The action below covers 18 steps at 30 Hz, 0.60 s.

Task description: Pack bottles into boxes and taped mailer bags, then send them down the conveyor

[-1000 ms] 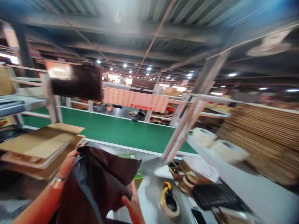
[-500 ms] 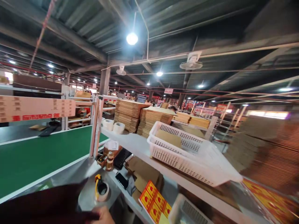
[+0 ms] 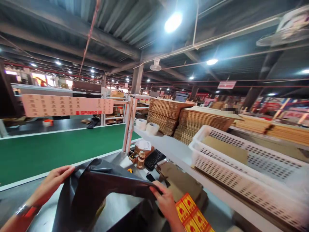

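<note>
The left hand (image 3: 54, 180) pinches one edge of the black plastic bag (image 3: 96, 193), fingers closed on it; the right hand (image 3: 164, 201) grips the opposite edge, thumb over the film; the bag hangs stretched between them above the grey surface (image 3: 116, 209), beside the green conveyor belt (image 3: 55, 148).

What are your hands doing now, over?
Left hand and right hand both grip black bag, stretched between them. Green belt beyond. Yellow-red boxes beside right hand.
</note>
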Each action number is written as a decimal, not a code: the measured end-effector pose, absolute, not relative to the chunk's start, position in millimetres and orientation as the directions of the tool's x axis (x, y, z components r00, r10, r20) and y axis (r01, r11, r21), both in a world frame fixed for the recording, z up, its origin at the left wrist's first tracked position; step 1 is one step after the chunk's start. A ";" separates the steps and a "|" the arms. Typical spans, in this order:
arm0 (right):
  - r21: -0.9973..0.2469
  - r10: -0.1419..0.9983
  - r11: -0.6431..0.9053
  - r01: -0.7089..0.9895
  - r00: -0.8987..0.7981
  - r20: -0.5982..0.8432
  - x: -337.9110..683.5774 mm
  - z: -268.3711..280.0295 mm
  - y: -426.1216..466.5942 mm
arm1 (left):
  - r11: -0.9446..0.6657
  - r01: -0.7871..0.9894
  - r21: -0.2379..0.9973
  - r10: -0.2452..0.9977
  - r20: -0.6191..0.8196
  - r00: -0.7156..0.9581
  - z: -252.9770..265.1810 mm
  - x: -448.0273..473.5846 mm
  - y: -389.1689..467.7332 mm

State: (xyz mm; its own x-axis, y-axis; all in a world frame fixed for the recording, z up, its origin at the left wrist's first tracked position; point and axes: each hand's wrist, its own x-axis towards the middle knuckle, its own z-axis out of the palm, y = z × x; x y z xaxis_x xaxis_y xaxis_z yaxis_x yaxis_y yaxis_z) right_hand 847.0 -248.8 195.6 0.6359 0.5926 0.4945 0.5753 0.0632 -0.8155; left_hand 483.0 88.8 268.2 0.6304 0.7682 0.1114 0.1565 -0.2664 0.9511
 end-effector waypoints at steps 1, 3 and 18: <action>-0.784 0.592 0.087 0.615 0.601 0.537 843.8 196.2 -248.7 | -0.254 0.164 0.953 0.765 0.094 0.637 267.2 480.3 89.7; -0.712 0.568 0.105 0.694 0.546 0.616 834.4 197.9 -245.7 | -0.241 0.192 0.951 0.773 0.069 0.630 263.7 472.5 94.3; -0.878 0.929 -0.134 0.460 0.367 0.050 729.3 150.2 -184.6 | -0.367 0.404 0.838 0.606 -0.114 0.787 196.5 548.0 -77.8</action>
